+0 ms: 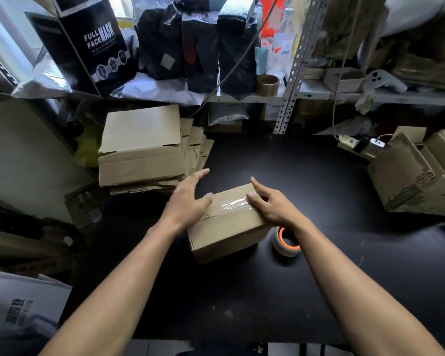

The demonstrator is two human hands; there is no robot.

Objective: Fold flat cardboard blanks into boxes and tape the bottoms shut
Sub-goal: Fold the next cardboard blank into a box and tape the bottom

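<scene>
A small folded cardboard box [229, 227] stands on the black table [319, 181] with its flaps closed on top. A strip of clear tape [231, 204] runs along the seam. My left hand [188, 199] rests on the box's left end with fingers straight and the thumb on the tape. My right hand [270, 201] presses on the right end, forefinger stretched out along the far edge, the other fingers bent. A roll of clear tape with an orange core [285, 241] lies on the table just right of the box, under my right wrist.
A stack of flat cardboard blanks with a folded box on top [141, 147] sits at the left. Torn cardboard boxes [419, 176] stand at the right. Behind, a shelf holds black bags [201, 42], a brown tape roll [267, 84] and a mask box [93, 42].
</scene>
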